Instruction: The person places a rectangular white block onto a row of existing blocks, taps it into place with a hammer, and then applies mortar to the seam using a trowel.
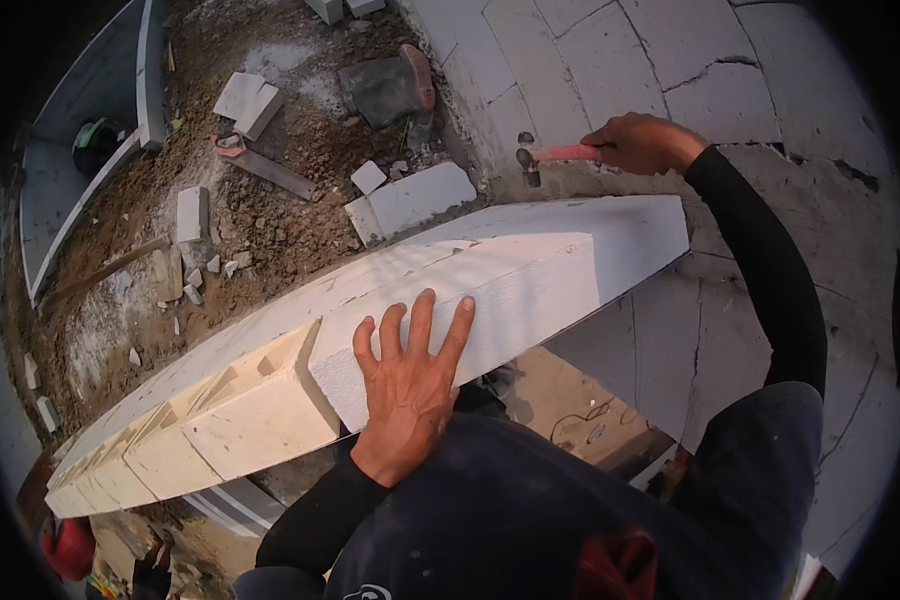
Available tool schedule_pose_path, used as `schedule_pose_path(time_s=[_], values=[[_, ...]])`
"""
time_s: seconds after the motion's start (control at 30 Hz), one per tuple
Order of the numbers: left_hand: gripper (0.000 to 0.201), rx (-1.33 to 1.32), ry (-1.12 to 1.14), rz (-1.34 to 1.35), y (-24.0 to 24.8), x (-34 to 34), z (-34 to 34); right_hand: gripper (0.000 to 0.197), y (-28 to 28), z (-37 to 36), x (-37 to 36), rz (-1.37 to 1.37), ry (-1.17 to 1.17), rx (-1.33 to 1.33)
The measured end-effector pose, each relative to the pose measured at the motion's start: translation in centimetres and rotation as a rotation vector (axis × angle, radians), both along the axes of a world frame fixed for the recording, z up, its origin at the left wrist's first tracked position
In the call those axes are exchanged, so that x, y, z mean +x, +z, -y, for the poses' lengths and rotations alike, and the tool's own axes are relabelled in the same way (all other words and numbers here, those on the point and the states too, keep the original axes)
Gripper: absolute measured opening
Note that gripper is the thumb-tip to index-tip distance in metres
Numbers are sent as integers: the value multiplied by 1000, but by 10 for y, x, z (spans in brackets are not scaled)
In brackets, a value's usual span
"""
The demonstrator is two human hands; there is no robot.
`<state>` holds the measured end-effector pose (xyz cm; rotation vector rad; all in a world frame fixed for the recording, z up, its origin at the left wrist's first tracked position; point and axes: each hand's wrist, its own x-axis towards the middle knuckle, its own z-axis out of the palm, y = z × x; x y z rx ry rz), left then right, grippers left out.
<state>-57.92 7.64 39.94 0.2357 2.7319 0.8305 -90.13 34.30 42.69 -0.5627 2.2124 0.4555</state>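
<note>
My left hand (410, 390) lies on the edge of a white lightweight block (480, 310) at the top of a low wall, its fingers spread. My right hand (642, 145) is wrapped round the red handle of a hammer (565, 153). The dark hammer head points left, near the foot of the block wall at the far right, beyond the white block's far end. Left of my left hand, cream blocks with triangular hollows (260, 430) continue the same wall top.
Beyond the wall, brown soil (300, 215) holds white block pieces (415, 200), a handsaw (270, 170) and a dark bucket (385, 88). A cracked block wall (610, 60) rises at far right. At lower left a person wears a red helmet (68, 548).
</note>
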Motion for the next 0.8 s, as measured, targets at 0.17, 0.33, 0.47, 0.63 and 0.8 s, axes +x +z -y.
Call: schedule_pose_path(time_s=[0.17, 0.33, 0.47, 0.63, 0.8], values=[[107, 4, -23, -15, 8, -1, -1, 30, 13, -10, 3, 35, -156, 253], [109, -5, -20, -66, 5, 4, 1, 32, 1, -17, 4, 19, -183, 259], [110, -4, -34, -125, 2, 8, 3, 32, 15, -12, 22, -106, -109, 206], [110, -47, -61, -200, -6, 14, 6, 34, 68, -71, 125, -587, -142, -391], [78, 202, -20, -254, -18, 16, 22, 39, 105, -78, 333, -456, -1072, -1070]])
